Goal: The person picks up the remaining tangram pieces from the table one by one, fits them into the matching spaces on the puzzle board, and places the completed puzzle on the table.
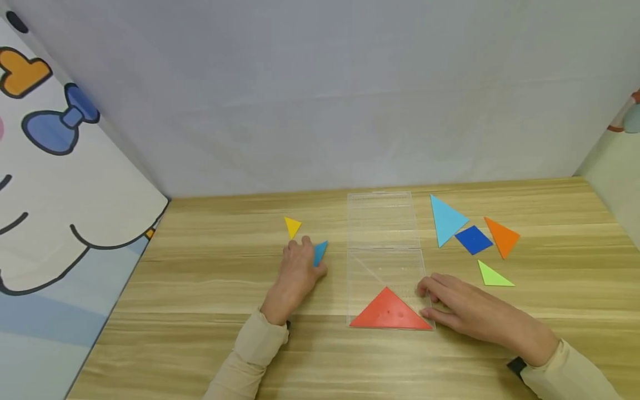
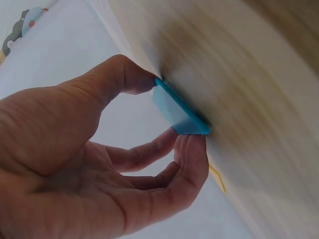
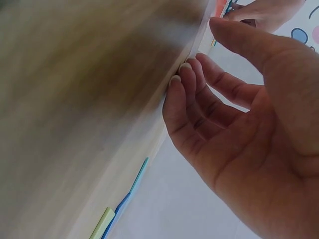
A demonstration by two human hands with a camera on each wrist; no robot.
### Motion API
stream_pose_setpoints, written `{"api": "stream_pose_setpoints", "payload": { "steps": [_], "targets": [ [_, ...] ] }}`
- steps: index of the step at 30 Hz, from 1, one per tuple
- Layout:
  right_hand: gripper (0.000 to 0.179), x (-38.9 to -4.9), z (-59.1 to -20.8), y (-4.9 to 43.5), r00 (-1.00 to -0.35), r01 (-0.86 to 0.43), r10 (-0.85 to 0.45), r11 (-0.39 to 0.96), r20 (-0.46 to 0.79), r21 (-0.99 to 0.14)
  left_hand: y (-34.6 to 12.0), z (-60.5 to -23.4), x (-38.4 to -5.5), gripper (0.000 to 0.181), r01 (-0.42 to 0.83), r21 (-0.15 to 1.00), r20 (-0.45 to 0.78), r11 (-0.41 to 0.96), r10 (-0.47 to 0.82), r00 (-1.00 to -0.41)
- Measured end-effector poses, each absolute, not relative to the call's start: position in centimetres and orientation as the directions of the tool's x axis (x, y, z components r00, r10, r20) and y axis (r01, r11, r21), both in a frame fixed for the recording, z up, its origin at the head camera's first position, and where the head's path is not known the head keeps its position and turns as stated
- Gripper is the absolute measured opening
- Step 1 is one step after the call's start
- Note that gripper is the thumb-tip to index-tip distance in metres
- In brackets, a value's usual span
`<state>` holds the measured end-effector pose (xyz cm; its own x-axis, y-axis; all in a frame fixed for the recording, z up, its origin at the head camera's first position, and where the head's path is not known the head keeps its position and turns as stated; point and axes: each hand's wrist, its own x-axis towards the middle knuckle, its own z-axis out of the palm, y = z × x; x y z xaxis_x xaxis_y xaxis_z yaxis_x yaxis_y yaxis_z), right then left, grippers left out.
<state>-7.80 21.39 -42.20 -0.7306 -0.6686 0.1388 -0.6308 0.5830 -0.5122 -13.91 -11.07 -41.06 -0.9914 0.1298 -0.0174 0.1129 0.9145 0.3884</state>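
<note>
My left hand (image 1: 297, 275) pinches a blue tangram piece (image 2: 178, 112) by its edges, thumb at one end and fingertips at the other. Most of that piece is hidden under the hand in the head view. A small yellow triangle (image 1: 292, 226) lies just beyond the left fingertips. To the right is a clear plastic tray (image 1: 384, 222) with two halves, and a large red triangle (image 1: 391, 313) lies along the near edge of its near half. My right hand (image 1: 467, 308) rests at the tray's right edge, fingers loosely bent and thumb apart from them.
Right of the tray lie a light blue triangle (image 1: 446, 220), a dark blue square (image 1: 474, 240), an orange triangle (image 1: 503, 237) and a light green triangle (image 1: 493, 275). A pale curtain (image 1: 350, 111) stands behind the wood-grain table (image 1: 200, 283), and a cartoon-print sheet (image 1: 45, 222) is at the left.
</note>
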Motion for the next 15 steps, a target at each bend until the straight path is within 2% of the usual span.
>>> {"api": "stream_pose_setpoints", "payload": {
  "steps": [6,15],
  "targets": [
    [0.019,-7.86,-42.31,21.35,-0.718,-0.655,-0.675,0.572,0.17,-0.494,-11.23,-41.15,-13.71,0.022,0.187,0.384,0.05,0.904,0.182,-0.982],
    [0.018,-7.76,-42.24,21.36,-0.729,-0.635,-0.668,0.581,0.148,-0.509,-11.1,-41.39,-13.82,0.021,0.295,0.33,0.128,0.896,0.267,-0.955]
  ]
}}
